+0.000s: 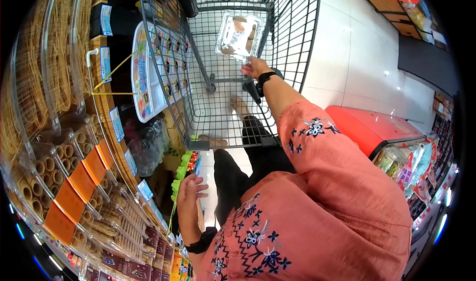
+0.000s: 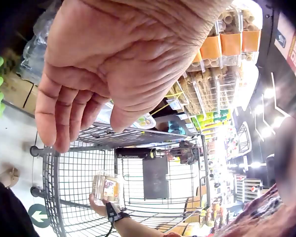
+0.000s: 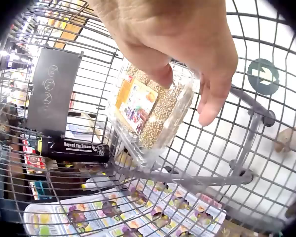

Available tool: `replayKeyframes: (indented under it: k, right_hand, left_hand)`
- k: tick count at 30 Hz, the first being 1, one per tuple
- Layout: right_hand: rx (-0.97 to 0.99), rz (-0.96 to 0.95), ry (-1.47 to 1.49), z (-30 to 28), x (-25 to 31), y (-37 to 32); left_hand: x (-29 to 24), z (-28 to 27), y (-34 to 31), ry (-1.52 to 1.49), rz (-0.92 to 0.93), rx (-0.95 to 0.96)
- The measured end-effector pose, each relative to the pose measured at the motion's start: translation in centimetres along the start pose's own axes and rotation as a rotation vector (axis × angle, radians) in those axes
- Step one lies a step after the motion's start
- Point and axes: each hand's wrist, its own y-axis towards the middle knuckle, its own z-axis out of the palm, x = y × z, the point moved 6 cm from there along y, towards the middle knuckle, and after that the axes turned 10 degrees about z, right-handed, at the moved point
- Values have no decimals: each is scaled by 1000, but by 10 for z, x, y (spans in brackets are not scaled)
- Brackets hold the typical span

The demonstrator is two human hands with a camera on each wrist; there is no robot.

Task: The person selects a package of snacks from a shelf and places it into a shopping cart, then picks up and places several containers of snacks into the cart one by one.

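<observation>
While person is standing at near end of wire cart [image 1: 292, 43], right hand [image 1: 255, 68] is reaching inside, thumb and fingers gripping near edge of clear snack box [image 1: 239, 34]. Box is sitting tilted within basket, toward far end; contact with mesh unclear. Left hand [image 1: 190, 196] is hovering low on left beside wafer bins [image 1: 44, 167], fingers relaxed, loosely straight, holding nothing.
</observation>
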Motion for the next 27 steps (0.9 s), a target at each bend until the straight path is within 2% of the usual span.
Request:
replayKeyframes:
  k: [2,5,10,14,19,25,27]
  right_hand:
    - [-26,-2,-35,-3,-1,7]
    - [34,-20,-80,1,0,7]
    - [102,-171,-79,18,8,-24]
    - [248,-216,60,30,18,-43]
    - [273,-267,152,33,16,-75]
    - [457,-310,232,46,11,-156]
    - [482,-368,165,48,14,-196]
  left_hand:
    - [-3,2,1,5,-6,-3]
    - [-4,0,5,8,-2,5]
    - [-5,-2,7,4,10,14]
    - [-4,-6,8,0,60,7]
    - [0,-13,3,-28,106,30]
    - [-7,-26,1,-36,203,81]
    - [-14,-30,0,-35,239,79]
